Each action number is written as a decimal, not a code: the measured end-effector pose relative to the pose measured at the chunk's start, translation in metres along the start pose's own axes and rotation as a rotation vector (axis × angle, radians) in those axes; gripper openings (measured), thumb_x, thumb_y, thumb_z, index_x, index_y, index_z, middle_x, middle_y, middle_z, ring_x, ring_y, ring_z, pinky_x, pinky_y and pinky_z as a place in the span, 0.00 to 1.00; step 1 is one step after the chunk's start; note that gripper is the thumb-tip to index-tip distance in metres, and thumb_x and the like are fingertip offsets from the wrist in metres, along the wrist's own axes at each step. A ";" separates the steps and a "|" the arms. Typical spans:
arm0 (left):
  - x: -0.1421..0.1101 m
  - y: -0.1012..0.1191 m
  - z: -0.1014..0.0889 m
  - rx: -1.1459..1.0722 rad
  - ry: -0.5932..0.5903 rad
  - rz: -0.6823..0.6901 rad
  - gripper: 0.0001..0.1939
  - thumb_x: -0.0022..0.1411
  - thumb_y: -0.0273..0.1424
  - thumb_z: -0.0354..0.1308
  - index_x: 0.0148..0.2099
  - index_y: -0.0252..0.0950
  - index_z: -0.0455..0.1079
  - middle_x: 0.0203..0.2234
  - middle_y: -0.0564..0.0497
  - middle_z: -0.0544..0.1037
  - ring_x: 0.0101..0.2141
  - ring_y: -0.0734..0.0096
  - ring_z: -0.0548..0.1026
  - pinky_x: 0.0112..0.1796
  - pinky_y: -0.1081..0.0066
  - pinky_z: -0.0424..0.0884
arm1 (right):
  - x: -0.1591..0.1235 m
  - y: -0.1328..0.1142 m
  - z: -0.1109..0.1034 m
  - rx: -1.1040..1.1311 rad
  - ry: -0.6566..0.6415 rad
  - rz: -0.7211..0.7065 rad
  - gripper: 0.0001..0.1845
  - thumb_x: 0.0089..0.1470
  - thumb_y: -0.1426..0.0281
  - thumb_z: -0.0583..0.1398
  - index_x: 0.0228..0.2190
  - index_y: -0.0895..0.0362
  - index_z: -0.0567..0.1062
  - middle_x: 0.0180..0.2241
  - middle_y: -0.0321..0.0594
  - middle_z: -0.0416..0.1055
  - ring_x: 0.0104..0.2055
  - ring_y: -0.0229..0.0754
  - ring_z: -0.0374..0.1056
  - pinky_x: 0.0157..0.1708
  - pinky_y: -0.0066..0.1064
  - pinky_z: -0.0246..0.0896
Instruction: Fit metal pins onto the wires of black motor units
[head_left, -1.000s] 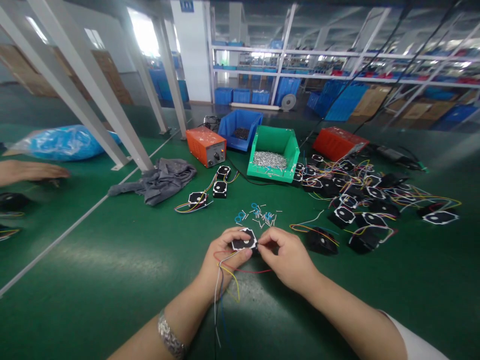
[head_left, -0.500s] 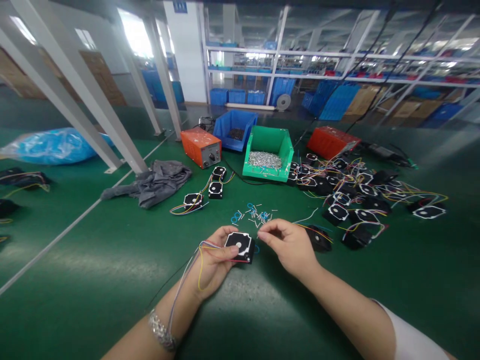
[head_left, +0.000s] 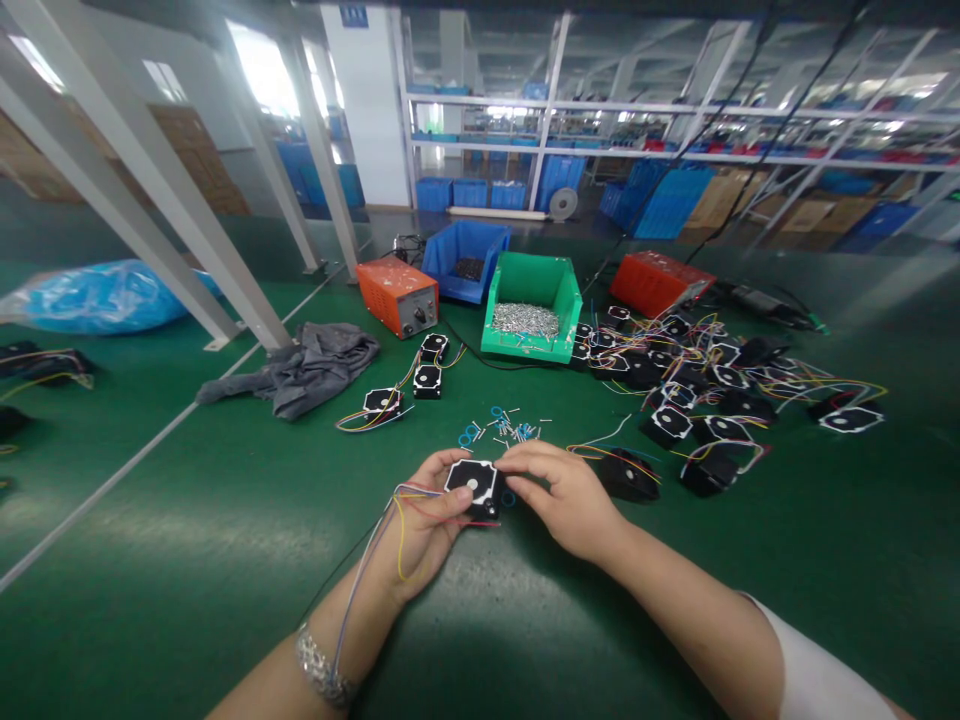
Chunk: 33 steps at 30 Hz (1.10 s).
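Observation:
A square black stepper motor (head_left: 480, 478) with a white-edged face lies in my left hand (head_left: 420, 535), face up, thumb across it. Its coloured wires (head_left: 390, 510) trail over my left wrist. My right hand (head_left: 574, 500) has its fingertips at the motor's upper right corner, with the fingers bent together. Whatever small piece they pinch is hidden. A screw head (head_left: 492, 510) shows at the lower right corner. Just beyond the hands, loose silver screws (head_left: 512, 432) and blue rings (head_left: 468, 437) lie scattered on the green surface.
A green bin (head_left: 531, 345) full of small metal parts stands ahead, beside a blue bin (head_left: 461, 285). Orange boxes (head_left: 397, 298) flank them. Several wired motors (head_left: 671, 425) are heaped at right. A grey cloth (head_left: 322, 365) and metal posts (head_left: 187, 200) are at left.
My right hand has moved left, from beside the motor to its upper right corner. My left hand keeps its hold on the motor.

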<state>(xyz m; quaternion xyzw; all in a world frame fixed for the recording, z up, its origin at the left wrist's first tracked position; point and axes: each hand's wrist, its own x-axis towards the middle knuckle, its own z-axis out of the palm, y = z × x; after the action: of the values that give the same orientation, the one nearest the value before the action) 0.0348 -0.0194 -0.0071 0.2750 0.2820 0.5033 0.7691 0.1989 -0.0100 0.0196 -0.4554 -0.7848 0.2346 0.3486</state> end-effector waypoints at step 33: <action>0.003 0.003 -0.001 0.178 0.144 -0.091 0.12 0.48 0.33 0.57 0.31 0.33 0.59 0.21 0.54 0.68 0.23 0.77 0.68 0.26 0.73 0.65 | 0.015 0.042 0.008 -0.648 -0.256 -0.096 0.07 0.51 0.75 0.53 0.31 0.60 0.71 0.31 0.42 0.64 0.36 0.39 0.58 0.35 0.29 0.52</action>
<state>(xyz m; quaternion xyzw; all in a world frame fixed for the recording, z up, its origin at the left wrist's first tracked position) 0.0335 -0.0154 -0.0060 0.2921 0.3924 0.4594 0.7414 0.2109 0.0227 -0.0093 -0.4720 -0.8763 0.0120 0.0955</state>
